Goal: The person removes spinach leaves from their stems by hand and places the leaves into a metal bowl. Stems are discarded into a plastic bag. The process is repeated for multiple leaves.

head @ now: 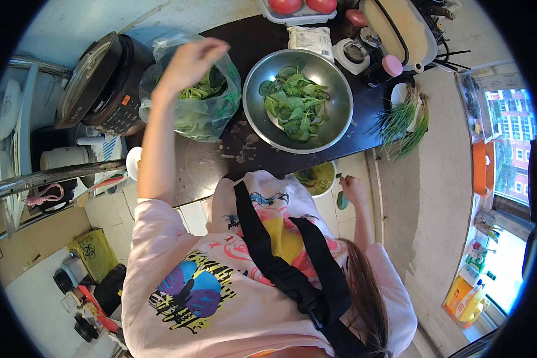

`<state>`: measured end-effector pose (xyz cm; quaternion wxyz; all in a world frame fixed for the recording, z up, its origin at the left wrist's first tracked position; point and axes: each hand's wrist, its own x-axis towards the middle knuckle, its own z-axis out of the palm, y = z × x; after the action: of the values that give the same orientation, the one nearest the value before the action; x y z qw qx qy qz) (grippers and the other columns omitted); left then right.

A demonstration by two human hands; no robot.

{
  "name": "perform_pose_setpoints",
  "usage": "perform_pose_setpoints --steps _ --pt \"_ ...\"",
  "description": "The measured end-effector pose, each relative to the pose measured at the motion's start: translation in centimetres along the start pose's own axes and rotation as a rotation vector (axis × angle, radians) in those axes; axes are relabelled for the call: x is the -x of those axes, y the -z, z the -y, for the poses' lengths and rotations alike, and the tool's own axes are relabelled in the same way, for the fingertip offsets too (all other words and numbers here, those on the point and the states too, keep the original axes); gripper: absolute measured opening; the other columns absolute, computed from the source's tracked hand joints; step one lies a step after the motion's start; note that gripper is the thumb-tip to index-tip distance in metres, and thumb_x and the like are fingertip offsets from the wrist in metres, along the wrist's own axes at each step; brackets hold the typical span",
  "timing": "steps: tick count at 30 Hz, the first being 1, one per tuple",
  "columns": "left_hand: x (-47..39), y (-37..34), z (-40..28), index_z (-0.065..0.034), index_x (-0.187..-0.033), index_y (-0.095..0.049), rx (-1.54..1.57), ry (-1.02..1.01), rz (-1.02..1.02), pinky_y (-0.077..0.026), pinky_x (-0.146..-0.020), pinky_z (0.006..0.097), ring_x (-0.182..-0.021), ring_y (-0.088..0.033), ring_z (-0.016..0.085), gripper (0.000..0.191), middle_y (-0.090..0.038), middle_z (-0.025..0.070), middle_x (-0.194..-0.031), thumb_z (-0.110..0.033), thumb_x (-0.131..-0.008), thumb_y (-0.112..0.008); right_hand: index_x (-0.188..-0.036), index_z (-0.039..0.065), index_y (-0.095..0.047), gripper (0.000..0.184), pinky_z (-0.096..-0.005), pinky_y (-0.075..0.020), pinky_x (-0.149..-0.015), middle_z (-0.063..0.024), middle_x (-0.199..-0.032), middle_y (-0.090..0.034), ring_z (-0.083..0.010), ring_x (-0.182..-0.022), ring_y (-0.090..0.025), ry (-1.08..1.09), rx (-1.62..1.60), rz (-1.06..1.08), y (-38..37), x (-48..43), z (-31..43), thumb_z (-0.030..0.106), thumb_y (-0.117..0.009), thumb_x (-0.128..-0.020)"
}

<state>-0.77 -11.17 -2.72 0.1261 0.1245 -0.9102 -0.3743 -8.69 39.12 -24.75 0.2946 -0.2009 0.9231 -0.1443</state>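
Note:
My left hand (194, 60) is raised over a thin plastic bag (226, 114) on the dark counter. Its fingers are bent and blurred, and I see nothing in them. Leafy greens (201, 91) fill the bag, partly covered by my forearm. To the right, a steel bowl (256, 118) contains a pile of picked green leaves (295, 105). Low beyond the counter's front edge, my right hand (354, 190) is curled beside a bin (326, 179) with scraps inside. A green leaf (342, 201) shows at its fingers, seemingly pinched there.
A multicooker (116, 89) stands left of the bag. Behind the bowl are a white packet (311, 40) and a plastic box (291, 19) with tomatoes. A grinder (355, 51), a pink-capped jar (387, 69) and spring onions (402, 118) line the right. A metal rail (58, 176) juts in from the left.

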Motion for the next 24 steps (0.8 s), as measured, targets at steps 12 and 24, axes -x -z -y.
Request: perform_pose_setpoints --steps 12,24 --pt "6.9 -2.3 12.4 -0.0067 -0.130 -0.036 -0.484 0.629 0.327 -0.040 -0.093 0.0398 -0.111 -0.048 0.038 0.070 -0.048 0.0249 -0.121 -0.023 -0.071 -0.070 -0.090 0.001 -0.064 0.026 -0.0375 -0.0506 -0.065 -0.0195 -0.076 -0.064 -0.0299 -0.074 -0.065 0.022 -0.326 0.157 -7.5 -6.8 -4.4 0.025 -0.055 -0.082" --pt "7.4 -1.4 12.1 -0.0076 -0.093 -0.056 -0.278 0.390 0.119 -0.046 -0.072 0.0345 -0.080 -0.056 0.024 0.027 -0.055 0.0112 -0.085 -0.021 -0.074 -0.070 -0.100 0.004 -0.061 0.029 -0.0421 -0.0476 -0.070 -0.0181 -0.083 -0.064 -0.0347 -0.080 -0.062 0.076 0.038 -0.237 9.8 -4.9 1.8 0.027 -0.054 -0.085"
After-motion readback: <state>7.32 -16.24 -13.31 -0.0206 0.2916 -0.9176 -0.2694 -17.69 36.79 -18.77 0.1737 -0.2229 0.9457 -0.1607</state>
